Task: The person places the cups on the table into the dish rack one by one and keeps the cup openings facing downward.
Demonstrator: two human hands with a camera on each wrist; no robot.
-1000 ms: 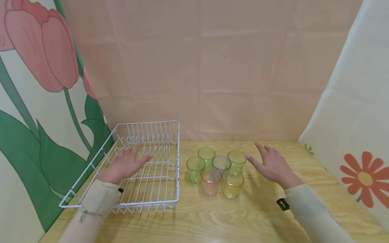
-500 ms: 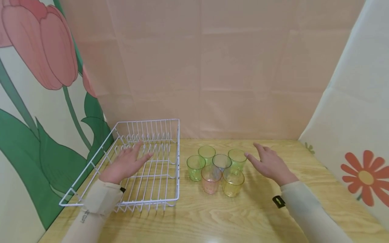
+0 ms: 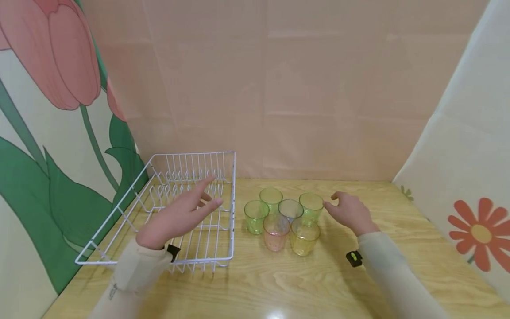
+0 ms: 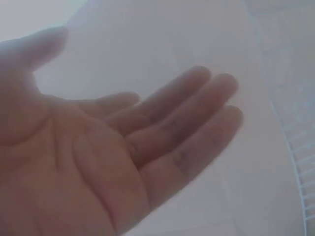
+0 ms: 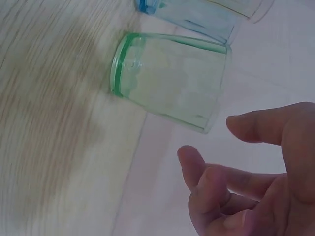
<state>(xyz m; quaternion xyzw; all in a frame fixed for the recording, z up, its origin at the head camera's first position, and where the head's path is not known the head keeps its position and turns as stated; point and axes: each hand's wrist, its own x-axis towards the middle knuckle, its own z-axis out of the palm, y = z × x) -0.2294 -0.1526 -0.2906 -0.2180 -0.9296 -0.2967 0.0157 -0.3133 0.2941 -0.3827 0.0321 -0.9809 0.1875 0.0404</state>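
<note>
My left hand [image 3: 179, 219] hovers above the white wire dish rack [image 3: 232, 208] with its fingers extended; its palm [image 4: 83, 162] holds nothing in the left wrist view. Just right of the clustered cups, my right hand [image 3: 350, 212] has its thumb and index finger apart and its other fingers bent, with nothing between them. Nearest to it stands a clear green cup [image 5: 172, 81]; a small gap shows between cup and fingertips. Beside that cup are a bluish cup [image 3: 290, 212], a yellow cup [image 3: 304, 239], a pink cup [image 3: 276, 235] and two more green cups, one at left [image 3: 256, 217] and one behind [image 3: 271, 198].
Rack and cups stand on a wood-grain table [image 3: 259, 288]. A plain pinkish cloth backdrop [image 3: 279, 88] rises behind it. Flower-printed panels border the left [image 3: 75, 146] and right [image 3: 470, 177] sides.
My left hand has shifted right over the rack and turned its palm inward. My right hand has moved slightly left, its fingers bending more, beside the green cup. The cups stay in place.
</note>
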